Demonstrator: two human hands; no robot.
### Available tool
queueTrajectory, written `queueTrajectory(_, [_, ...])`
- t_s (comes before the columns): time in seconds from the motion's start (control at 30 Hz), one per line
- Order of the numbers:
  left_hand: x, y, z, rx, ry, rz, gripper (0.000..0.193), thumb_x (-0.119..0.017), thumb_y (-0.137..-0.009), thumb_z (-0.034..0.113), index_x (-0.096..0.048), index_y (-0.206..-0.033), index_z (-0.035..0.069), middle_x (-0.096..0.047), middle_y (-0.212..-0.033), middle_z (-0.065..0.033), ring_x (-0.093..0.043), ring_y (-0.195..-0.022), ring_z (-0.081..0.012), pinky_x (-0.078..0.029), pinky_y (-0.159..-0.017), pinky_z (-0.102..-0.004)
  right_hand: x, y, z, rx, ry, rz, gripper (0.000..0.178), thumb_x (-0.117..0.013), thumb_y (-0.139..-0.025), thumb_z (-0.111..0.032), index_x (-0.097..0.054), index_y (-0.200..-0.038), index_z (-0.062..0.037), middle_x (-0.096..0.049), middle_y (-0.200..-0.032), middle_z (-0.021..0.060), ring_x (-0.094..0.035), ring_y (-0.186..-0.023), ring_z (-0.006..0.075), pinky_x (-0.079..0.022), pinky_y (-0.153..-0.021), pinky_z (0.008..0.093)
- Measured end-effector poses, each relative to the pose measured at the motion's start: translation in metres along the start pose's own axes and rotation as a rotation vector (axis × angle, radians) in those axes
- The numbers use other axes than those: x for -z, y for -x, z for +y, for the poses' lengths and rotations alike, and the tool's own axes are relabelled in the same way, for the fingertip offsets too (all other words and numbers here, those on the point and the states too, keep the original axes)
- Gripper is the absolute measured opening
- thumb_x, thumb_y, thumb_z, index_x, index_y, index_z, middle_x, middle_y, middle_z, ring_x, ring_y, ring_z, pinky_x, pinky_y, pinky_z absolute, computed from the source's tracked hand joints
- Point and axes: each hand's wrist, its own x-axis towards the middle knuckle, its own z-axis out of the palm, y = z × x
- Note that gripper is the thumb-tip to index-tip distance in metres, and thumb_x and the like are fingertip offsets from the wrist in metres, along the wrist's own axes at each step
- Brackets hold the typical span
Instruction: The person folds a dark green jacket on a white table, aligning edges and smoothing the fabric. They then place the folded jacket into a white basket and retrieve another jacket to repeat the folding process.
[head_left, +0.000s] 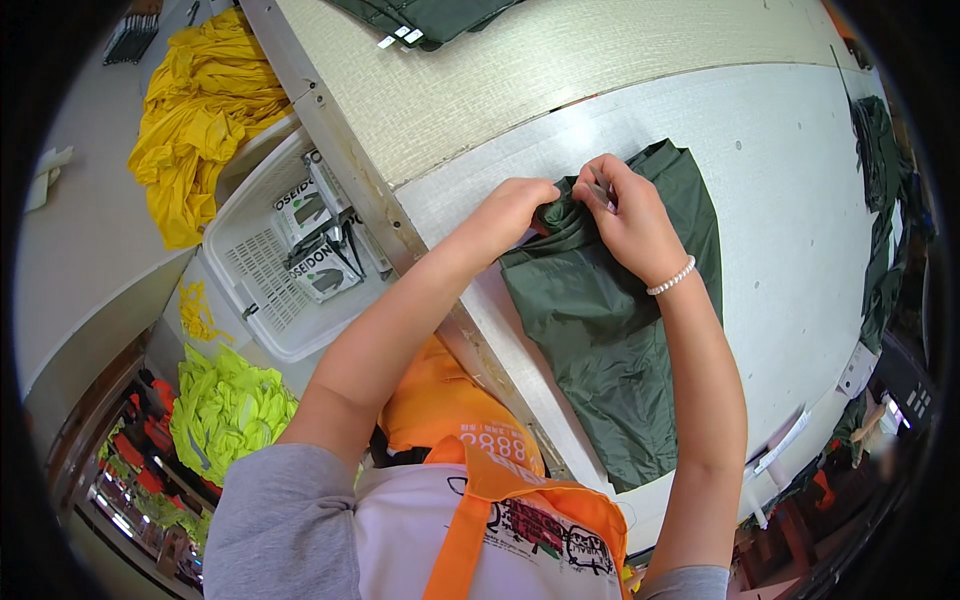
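A dark green garment [625, 340] of thin, shiny fabric lies folded and creased on the white tabletop in front of me. At its far left corner, where the cloth is bunched up, my left hand [520, 212] pinches the edge between thumb and fingers. Close beside it, my right hand [630, 218] is closed over the same bunched part, fingertips pressed together. A small greyish thing shows between those fingers, too little of it to name. A band of pale beads circles the right wrist.
Left of the table edge stands a white plastic basket [290, 345] holding packets and dark straps. Yellow cloth [205, 120] is heaped beyond it, neon yellow-green cloth [225, 410] nearer me. More dark green fabric [430, 15] lies at the table's far side.
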Motion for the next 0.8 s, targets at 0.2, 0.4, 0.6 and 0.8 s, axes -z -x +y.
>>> queueTrajectory(0.2, [0.001,-0.008,-0.015,0.021,0.288,0.079,0.027,-0.046,-0.089,0.024,-0.06,-0.084,0.001,-0.059,-0.082,-0.0049,-0.054,-0.076,-0.013,-0.044,-0.072,-0.0284,0.003,0.0,-0.008,-0.002,0.05,-0.073,0.012,-0.06,-0.08,0.002,-0.058,-0.091,-0.0011,-0.059,-0.077,0.0134,-0.058,-0.066,0.0249,-0.046,-0.062,0.0323])
queueTrajectory(0.4, [0.002,-0.007,-0.018,0.027,0.368,0.063,0.027,-0.047,-0.088,0.025,-0.06,-0.086,0.001,-0.059,-0.082,-0.0049,-0.052,-0.074,-0.0127,-0.043,-0.07,-0.0277,-0.004,0.002,0.003,0.198,0.203,0.01,0.02,-0.057,-0.072,0.007,-0.06,-0.089,-0.0028,-0.058,-0.08,0.0121,-0.059,-0.07,0.0293,-0.047,-0.062,0.0352])
queueTrajectory(0.6, [0.005,-0.002,-0.004,-0.102,-0.141,0.122,0.021,-0.056,-0.086,0.023,-0.06,-0.085,0.002,-0.058,-0.079,-0.002,-0.051,-0.067,-0.0098,-0.044,-0.059,-0.0265,-0.006,-0.002,0.001,0.083,0.122,-0.016,0.02,-0.056,-0.074,0.003,-0.058,-0.093,-0.0029,-0.059,-0.08,0.0148,-0.059,-0.071,0.0323,-0.047,-0.064,0.038])
queueTrajectory(0.8, [-0.003,0.016,0.011,-0.581,-0.637,0.433,0.019,-0.074,-0.073,0.01,-0.067,-0.089,0.003,-0.06,-0.074,-0.0006,-0.055,-0.067,-0.01,-0.046,-0.062,-0.0252,-0.011,-0.007,0.009,0.05,0.102,0.028,0.014,-0.057,-0.077,-0.001,-0.058,-0.091,-0.0016,-0.061,-0.075,0.0183,-0.06,-0.07,0.0343,-0.047,-0.064,0.0387])
